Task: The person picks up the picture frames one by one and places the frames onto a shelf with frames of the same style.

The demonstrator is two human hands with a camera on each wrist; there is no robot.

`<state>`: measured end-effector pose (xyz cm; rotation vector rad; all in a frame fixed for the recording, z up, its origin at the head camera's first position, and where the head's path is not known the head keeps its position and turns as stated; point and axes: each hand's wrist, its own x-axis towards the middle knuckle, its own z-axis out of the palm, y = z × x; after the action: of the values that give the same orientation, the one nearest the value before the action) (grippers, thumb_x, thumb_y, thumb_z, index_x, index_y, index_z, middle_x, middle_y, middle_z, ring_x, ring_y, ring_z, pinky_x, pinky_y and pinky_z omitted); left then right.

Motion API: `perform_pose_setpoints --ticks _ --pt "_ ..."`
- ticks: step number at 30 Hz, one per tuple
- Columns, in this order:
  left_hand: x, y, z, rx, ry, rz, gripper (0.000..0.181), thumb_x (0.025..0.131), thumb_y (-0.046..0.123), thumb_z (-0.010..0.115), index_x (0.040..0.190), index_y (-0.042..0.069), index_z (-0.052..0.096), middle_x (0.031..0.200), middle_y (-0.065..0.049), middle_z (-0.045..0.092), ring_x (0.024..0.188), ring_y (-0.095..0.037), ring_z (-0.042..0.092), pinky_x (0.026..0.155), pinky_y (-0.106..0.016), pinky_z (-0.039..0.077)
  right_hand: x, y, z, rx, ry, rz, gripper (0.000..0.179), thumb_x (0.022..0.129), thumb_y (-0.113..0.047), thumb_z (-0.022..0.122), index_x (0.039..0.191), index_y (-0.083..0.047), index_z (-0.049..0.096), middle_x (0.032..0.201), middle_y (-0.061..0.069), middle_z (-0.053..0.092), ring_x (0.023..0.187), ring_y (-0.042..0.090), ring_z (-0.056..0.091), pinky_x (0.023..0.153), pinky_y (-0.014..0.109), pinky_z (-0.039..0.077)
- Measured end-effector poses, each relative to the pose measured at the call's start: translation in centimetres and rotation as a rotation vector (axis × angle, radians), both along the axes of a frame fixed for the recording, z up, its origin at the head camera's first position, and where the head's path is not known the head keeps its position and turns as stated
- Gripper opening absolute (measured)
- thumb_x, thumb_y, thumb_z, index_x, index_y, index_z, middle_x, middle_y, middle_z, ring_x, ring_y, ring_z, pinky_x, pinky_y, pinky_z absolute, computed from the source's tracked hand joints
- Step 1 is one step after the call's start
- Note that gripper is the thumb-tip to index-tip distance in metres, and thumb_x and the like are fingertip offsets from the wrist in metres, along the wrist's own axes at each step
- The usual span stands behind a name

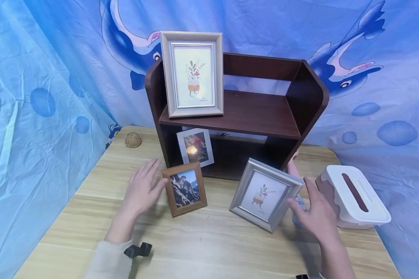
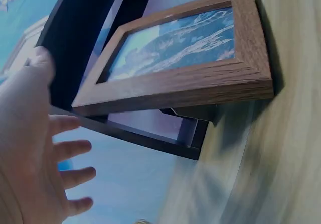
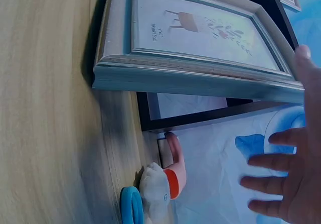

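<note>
A small brown wooden picture frame (image 1: 201, 195) with a leopard picture stands on the table, tilted back. Beside its left edge is my left hand (image 1: 141, 190), fingers extended; in the left wrist view the thumb and fingers look apart from the wood. A larger silver picture frame (image 1: 242, 186) with a potted-plant print stands to the right. My right hand (image 1: 315, 213) is at its right edge with straight, spread fingers. The thumb lies close to the frame's upper right side; whether it touches, I cannot tell. Neither hand grips anything.
A dark brown two-tier shelf (image 1: 265, 112) stands behind, holding a silver frame (image 1: 167, 77) on top and a white frame (image 1: 209, 151) below. A white-lidded tissue box (image 1: 366, 193) sits at right, a twine ball (image 1: 133, 140) at left. A pink object (image 3: 175, 163) is beside the shelf.
</note>
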<state>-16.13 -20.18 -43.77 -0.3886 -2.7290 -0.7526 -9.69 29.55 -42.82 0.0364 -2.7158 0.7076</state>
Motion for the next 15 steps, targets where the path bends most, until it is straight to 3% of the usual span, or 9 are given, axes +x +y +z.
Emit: perform_pose_setpoints --ticks 3,6,9,11,13,15 --pt "-1.2 -0.3 -0.3 0.177 0.021 -0.024 0.057 0.109 0.035 0.042 0.153 -0.002 0.038 0.157 -0.027 0.035 0.143 -0.049 0.032 0.117 -0.066 0.022 0.0 0.1 0.0 -0.119 0.067 0.009 0.069 0.094 -0.031 0.071 0.15 -0.002 0.044 0.133 0.029 0.06 0.12 0.048 0.057 0.099 0.06 0.044" --pt "-2.4 -0.6 -0.6 0.33 0.013 -0.018 0.053 0.111 0.031 0.038 0.15 -0.004 0.04 0.152 -0.029 0.042 0.138 -0.048 0.039 0.115 -0.065 0.028 -0.1 0.1 -0.3 -0.245 0.155 0.042 0.055 0.094 -0.014 0.07 0.143 0.0 0.052 0.119 0.026 0.069 0.109 0.019 0.067 0.1 0.027 0.049" --pt "-3.6 -0.7 -0.5 0.445 -0.005 -0.015 0.049 0.111 0.026 0.039 0.148 -0.005 0.042 0.149 -0.028 0.046 0.134 -0.046 0.046 0.112 -0.063 0.035 -0.2 0.1 -0.8 -0.353 0.225 0.064 0.045 0.093 -0.001 0.067 0.137 0.003 0.058 0.107 0.013 0.075 0.096 -0.01 0.063 0.089 0.002 0.043" --pt "-4.3 -0.7 -0.3 0.496 -0.011 -0.023 0.047 0.11 0.023 0.041 0.148 -0.006 0.043 0.148 -0.027 0.048 0.133 -0.045 0.048 0.112 -0.06 0.037 -0.3 0.2 -1.0 -0.407 0.249 0.074 0.041 0.093 0.003 0.065 0.134 0.004 0.06 0.101 0.0 0.075 0.093 -0.017 0.059 0.084 0.001 0.045" --pt "-4.9 -0.6 0.0 0.534 -0.017 -0.034 0.047 0.11 0.022 0.043 0.148 -0.007 0.042 0.149 -0.027 0.048 0.133 -0.044 0.049 0.113 -0.057 0.038 -0.4 0.2 -1.1 -0.435 0.247 0.077 0.038 0.094 0.005 0.063 0.132 0.004 0.061 0.099 -0.014 0.071 0.09 -0.017 0.06 0.081 0.001 0.045" --pt "-5.4 -0.5 0.3 0.551 -0.013 -0.042 0.047 0.109 0.021 0.045 0.147 -0.007 0.043 0.148 -0.026 0.048 0.133 -0.044 0.049 0.113 -0.055 0.038 -0.4 0.3 -1.4 -0.452 0.235 0.086 0.037 0.095 0.006 0.062 0.132 0.005 0.061 0.099 -0.02 0.068 0.089 -0.015 0.061 0.079 0.002 0.046"
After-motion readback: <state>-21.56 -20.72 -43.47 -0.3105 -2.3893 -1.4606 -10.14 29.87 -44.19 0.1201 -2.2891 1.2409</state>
